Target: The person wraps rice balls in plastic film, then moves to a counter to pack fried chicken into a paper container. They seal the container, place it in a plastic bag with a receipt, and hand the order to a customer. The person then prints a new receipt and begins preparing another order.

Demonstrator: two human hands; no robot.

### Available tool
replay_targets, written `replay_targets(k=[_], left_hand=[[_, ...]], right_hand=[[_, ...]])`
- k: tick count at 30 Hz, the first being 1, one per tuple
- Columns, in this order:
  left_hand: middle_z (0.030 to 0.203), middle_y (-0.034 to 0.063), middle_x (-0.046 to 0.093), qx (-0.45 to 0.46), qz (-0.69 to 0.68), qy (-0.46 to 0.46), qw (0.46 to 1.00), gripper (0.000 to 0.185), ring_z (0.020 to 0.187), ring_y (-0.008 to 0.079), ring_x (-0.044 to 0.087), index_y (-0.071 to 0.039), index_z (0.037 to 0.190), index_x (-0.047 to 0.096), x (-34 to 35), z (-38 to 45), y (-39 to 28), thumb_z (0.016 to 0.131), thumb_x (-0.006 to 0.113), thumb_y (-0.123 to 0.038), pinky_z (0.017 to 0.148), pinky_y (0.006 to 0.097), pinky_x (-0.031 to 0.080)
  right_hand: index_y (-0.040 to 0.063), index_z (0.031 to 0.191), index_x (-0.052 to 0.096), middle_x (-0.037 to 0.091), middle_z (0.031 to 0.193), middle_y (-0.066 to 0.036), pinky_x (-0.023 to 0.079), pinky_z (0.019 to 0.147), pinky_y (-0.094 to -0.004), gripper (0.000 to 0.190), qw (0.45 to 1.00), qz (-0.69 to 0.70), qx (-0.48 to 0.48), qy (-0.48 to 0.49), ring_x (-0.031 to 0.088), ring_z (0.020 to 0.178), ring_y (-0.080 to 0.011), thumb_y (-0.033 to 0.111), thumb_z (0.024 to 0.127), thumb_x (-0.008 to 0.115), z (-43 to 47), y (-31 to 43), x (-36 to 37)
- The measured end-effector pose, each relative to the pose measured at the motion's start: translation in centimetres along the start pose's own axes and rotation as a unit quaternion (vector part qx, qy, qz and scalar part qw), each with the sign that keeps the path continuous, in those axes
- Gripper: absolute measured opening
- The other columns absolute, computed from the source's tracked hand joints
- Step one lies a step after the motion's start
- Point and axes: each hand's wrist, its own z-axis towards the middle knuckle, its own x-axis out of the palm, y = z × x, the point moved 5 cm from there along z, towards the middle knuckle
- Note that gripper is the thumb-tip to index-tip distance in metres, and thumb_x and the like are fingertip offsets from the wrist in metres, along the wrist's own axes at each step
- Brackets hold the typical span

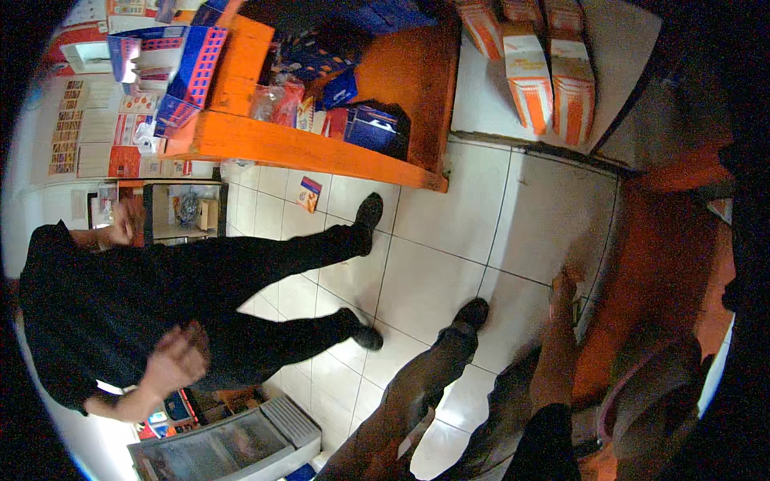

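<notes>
My left hand (416,434) is low in the picture, beside my dark trouser leg (415,385); only part of it shows, and what it holds, if anything, cannot be told. Farther right, my right hand (568,279) reaches out over the pale tiled floor (442,258), blurred, with its grip unclear. A small yellowish-green thing shows close to that wrist. Another person in black clothes (120,300) stands at the left, both hands raised and blurred. Between that person's shoe and the orange counter, a small printed packet or leaflet (309,194) lies on the floor.
An orange wooden counter (301,144) with blue packages and plastic bags inside spans the top. Striped orange-and-white cartons (529,84) stand on a white surface at upper right. A glass-topped freezer (228,445) is at lower left. At right, a bag (656,385) is near orange-brown furniture (649,264).
</notes>
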Motion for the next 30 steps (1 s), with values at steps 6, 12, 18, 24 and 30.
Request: replay_targets(k=[6, 12, 18, 24, 30], left_hand=[[0.125, 0.0172, 0.056, 0.016, -0.027, 0.005, 1.0, 0.048, 0.109, 0.0294, 0.058, -0.002, 0.141, 0.04, -2.0, -1.3, -2.6, 0.096, 0.046, -0.014, 0.089, 0.0451, 0.052], [0.129, 0.0184, 0.055, 0.023, -0.072, 0.063, 0.995, 0.051, 0.113, 0.0311, 0.058, -0.002, 0.143, 0.038, -6.1, -3.6, -7.2, 0.094, 0.045, -0.009, 0.09, 0.0466, 0.053], [0.133, 0.0196, 0.054, 0.092, -0.105, 0.2, 0.97, 0.054, 0.116, 0.0329, 0.058, -0.002, 0.146, 0.036, -8.0, -8.3, -21.2, 0.092, 0.045, -0.004, 0.092, 0.0481, 0.053], [0.137, 0.0253, 0.053, 0.242, -0.188, 0.571, 0.761, 0.061, 0.114, 0.0367, 0.062, 0.0, 0.15, 0.03, -9.0, -27.2, -37.6, 0.09, 0.042, -0.005, 0.084, 0.0492, 0.058], [0.124, 0.024, 0.058, 0.312, -0.177, 0.665, 0.655, 0.071, 0.1, 0.0324, 0.067, 0.0, 0.152, 0.026, -13.2, -39.6, -42.8, 0.083, 0.041, 0.003, 0.076, 0.0417, 0.06]], right_hand=[[0.007, 0.101, 0.063, 0.062, 0.092, -0.005, 0.054, 0.079, -0.0364, 0.021, 0.961, 0.154, 0.054, 0.224, 0.061, 0.083, -0.0213, 0.027, 0.097, 0.061, -19.3, -0.3, 7.3], [0.012, 0.151, 0.019, 0.066, 0.112, -0.011, 0.056, 0.076, -0.0309, 0.086, 0.836, -0.452, -0.12, 0.289, 0.066, 0.096, -0.0157, 0.007, 0.087, 0.076, -57.5, 14.5, 13.6], [0.005, 0.117, 0.067, 0.07, 0.108, -0.015, 0.056, 0.082, -0.0393, 0.033, 0.763, -0.442, -0.418, 0.22, 0.069, 0.094, -0.0315, 0.003, 0.085, 0.072, -81.4, 30.8, 10.5], [0.001, 0.117, 0.067, 0.068, 0.107, -0.014, 0.05, 0.088, -0.0369, 0.029, 0.772, -0.432, -0.457, -0.094, 0.063, 0.099, -0.0249, 0.005, 0.09, 0.058, -82.2, 31.1, -8.0], [0.006, 0.131, 0.06, 0.065, 0.118, -0.017, 0.045, 0.097, -0.045, 0.045, 0.646, -0.609, -0.36, -0.288, 0.059, 0.111, -0.0333, 0.014, 0.087, 0.065, -75.5, 32.4, -21.7]])
